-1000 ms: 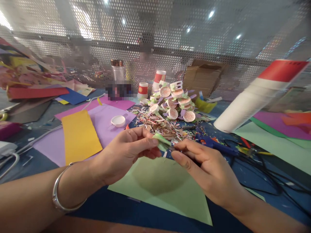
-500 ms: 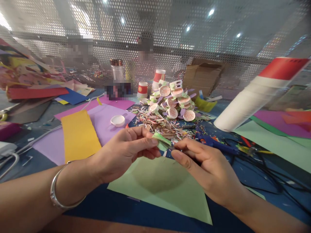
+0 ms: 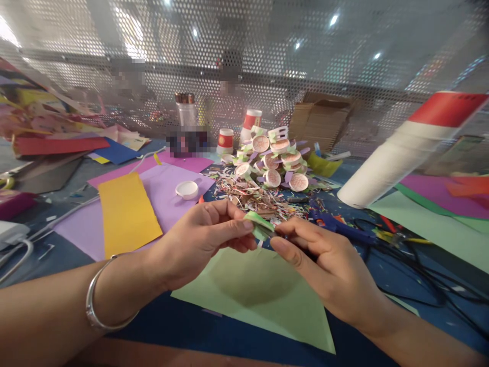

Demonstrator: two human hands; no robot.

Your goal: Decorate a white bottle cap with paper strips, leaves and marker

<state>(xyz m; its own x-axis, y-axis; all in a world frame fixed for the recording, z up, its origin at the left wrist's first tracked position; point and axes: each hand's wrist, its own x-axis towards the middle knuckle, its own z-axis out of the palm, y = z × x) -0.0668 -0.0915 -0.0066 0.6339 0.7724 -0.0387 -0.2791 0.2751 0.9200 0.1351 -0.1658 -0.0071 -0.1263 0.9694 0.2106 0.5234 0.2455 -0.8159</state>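
Observation:
My left hand (image 3: 198,244) pinches a small folded piece of light green paper (image 3: 260,224) between thumb and fingers. My right hand (image 3: 321,265) is closed just to its right, fingertips meeting the same green piece; something thin and dark seems to lie in those fingers, but I cannot make it out. A silver bangle (image 3: 97,300) circles my left wrist. Both hands hover over a light green paper sheet (image 3: 263,295) lying on the blue table (image 3: 198,326).
Behind the hands lie paper shreds (image 3: 252,196) and a heap of decorated round paper pieces (image 3: 275,163). Purple paper (image 3: 168,188), a yellow strip (image 3: 124,214) and a white cap (image 3: 187,189) are on the left. A tilted stack of white cups (image 3: 405,153) and dark cables (image 3: 412,255) are on the right.
Both hands with the green piece have shifted slightly right and down; otherwise little differs.

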